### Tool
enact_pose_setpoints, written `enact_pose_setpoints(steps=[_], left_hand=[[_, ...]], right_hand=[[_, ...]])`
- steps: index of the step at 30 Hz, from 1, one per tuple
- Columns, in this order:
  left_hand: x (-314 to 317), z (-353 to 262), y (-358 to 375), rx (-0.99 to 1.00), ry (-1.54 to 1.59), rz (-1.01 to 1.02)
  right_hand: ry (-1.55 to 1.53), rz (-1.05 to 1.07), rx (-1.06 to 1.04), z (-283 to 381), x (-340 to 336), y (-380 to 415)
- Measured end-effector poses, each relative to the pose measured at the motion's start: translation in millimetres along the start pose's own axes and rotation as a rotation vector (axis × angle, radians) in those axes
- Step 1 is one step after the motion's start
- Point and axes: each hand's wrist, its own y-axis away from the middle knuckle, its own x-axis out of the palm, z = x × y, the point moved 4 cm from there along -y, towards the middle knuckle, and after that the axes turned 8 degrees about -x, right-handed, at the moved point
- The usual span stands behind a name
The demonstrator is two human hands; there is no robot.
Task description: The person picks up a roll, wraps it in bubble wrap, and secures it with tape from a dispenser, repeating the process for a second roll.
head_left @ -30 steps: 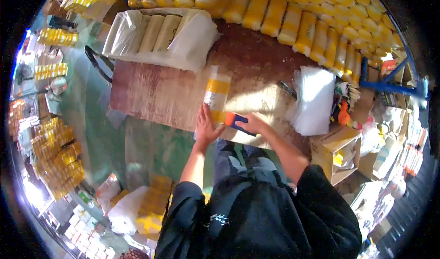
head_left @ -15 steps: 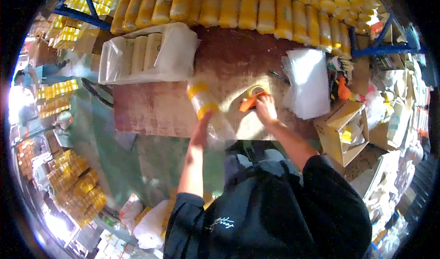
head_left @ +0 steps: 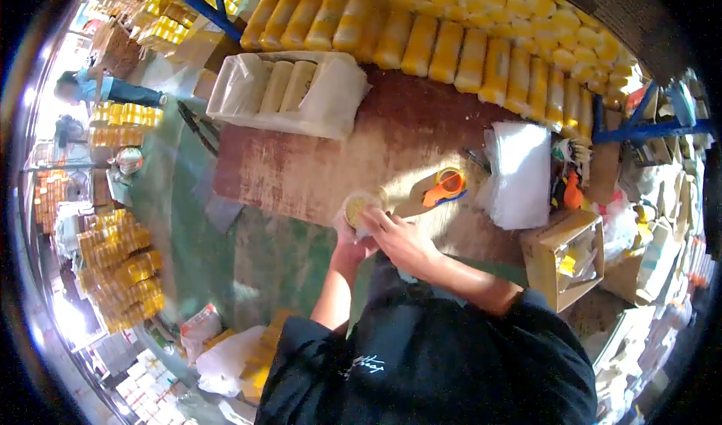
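Observation:
My left hand (head_left: 350,246) is wrapped round a cylinder in clear plastic wrap (head_left: 359,208), held upright at the table's near edge with its round end facing me. My right hand (head_left: 402,243) is closed, its fingertips pressed on the rim of that end; whether they pinch the wrap is hard to see. An orange tape dispenser (head_left: 444,189) with a roll of tape lies on the table (head_left: 301,169), right of my hands and touched by neither.
A white box (head_left: 286,90) of pale rolls stands at the back left. Yellow wrapped cylinders (head_left: 391,37) line the back. To the right are a stack of plastic sheets (head_left: 519,173) and an open cardboard box (head_left: 560,256). A person (head_left: 113,89) is far left.
My right hand has let go of the tape dispenser and moved left to the cylinder's end. My left hand has tipped the cylinder upright. The view has shifted.

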Motion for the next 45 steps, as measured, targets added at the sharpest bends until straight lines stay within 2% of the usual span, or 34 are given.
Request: enact_pose_setpoints(steps=[2, 3, 4, 6, 7, 10, 11, 14, 15, 18, 19, 21, 22, 23, 24, 26, 27, 31, 32, 33, 34, 36, 40, 41, 43, 44, 45], left_hand=[[-0.6, -3.6, 6.3, -0.016, -0.044, -0.017], [7.0, -5.9, 17.6, -0.022, -0.131, -0.032], [10.3, -7.9, 27.6, -0.026, -0.215, -0.052], [-24.6, -18.8, 26.2, 0.09, -0.255, -0.199], [-30.4, -22.7, 31.1, 0.144, -0.273, -0.272], [-8.7, -49.3, 60.0, 0.839, -0.902, -0.456], [-17.8, -55.5, 48.5, 0.918, -0.974, -0.45], [13.1, -66.7, 45.0, 0.913, -1.315, -0.595], [38.5, -67.5, 52.7, 1.022, -1.391, -0.65], [67.5, -78.1, 57.8, 0.871, -1.606, -0.695], [79.8, -78.1, 63.0, 0.89, -1.661, -0.71], [98.7, -76.2, 81.1, 0.918, -1.752, -0.692], [102.2, -77.4, 85.8, 0.929, -1.801, -0.677], [96.0, -80.1, 84.6, 0.846, -1.82, -0.717], [90.5, -80.5, 86.4, 0.956, -1.792, -0.657], [77.1, -81.6, 84.6, 0.837, -1.704, -0.625], [77.5, -74.3, 85.4, 0.878, -1.692, -0.619], [74.0, -35.7, 86.9, 1.021, -1.565, -0.623], [71.0, -22.8, 85.3, 1.044, -1.511, -0.635], [77.5, -10.5, 88.1, 1.169, -1.503, -0.623], [73.9, 0.3, 85.5, 1.158, -1.413, -0.583], [72.6, 18.4, 84.0, 1.2, -1.354, -0.5], [56.8, 35.4, 82.1, 1.287, -1.632, -0.47], [51.6, 35.4, 81.5, 1.327, -1.629, -0.478], [56.9, 32.1, 89.2, 1.408, -1.621, -0.498], [52.3, 29.0, 88.2, 1.327, -1.611, -0.469], [53.7, 24.8, 89.9, 1.347, -1.627, -0.476]], right_hand=[[0.129, 0.097, 0.043, -0.2, 7.7, -12.8], [0.217, 0.077, 0.028, -2.8, 16.6, -14.4], [0.269, 0.059, -0.033, -4.6, 26.6, -14.8], [0.377, 0.014, -0.157, -9.0, 36.1, -16.3], [0.575, -0.114, -0.331, 2.6, 15.5, -19.2], [0.478, 0.144, -0.314, -11.4, 33.0, -31.0], [0.409, 0.099, -0.299, -13.4, 30.3, -30.7], [0.43, -0.018, -0.3, -12.8, 15.9, -30.8], [0.385, 0.087, -0.171, -14.4, 12.8, -31.9], [0.392, 0.172, -0.264, -19.7, 5.8, -29.6], [0.406, 0.303, -0.212, -28.7, 17.9, -28.8], [0.575, 0.2, -0.248, -79.7, 80.5, -26.0], [0.55, 0.178, -0.238, -76.1, 69.2, -21.1], [0.526, 0.155, -0.228, -73.0, 58.2, -16.2], [0.394, 0.159, -0.193, -44.4, 7.5, -17.9], [-0.047, -0.084, 0.149, -48.0, -12.1, -15.8], [0.147, -0.054, -0.028, -44.6, -17.1, -16.6], [0.091, -0.297, 0.125, -69.2, 23.2, -15.1], [-0.015, -0.443, 0.137, -69.3, 27.4, -13.8], [-0.093, -0.526, 0.142, -70.2, 35.5, -15.5], [-0.173, -0.611, 0.145, -71.6, 44.0, -16.8], [-0.152, -0.518, 0.187, -73.5, 62.0, -24.0], [-0.31, -0.37, 0.127, -68.9, 73.5, -15.6], [-0.367, -0.376, 0.135, -82.0, 95.9, -15.8], [-0.284, -0.428, 0.09, -68.4, 80.4, -15.6], [-0.244, -0.454, 0.066, -62.1, 74.3, -16.0], [-0.288, -0.498, 0.062, -60.6, 71.9, -16.7]])
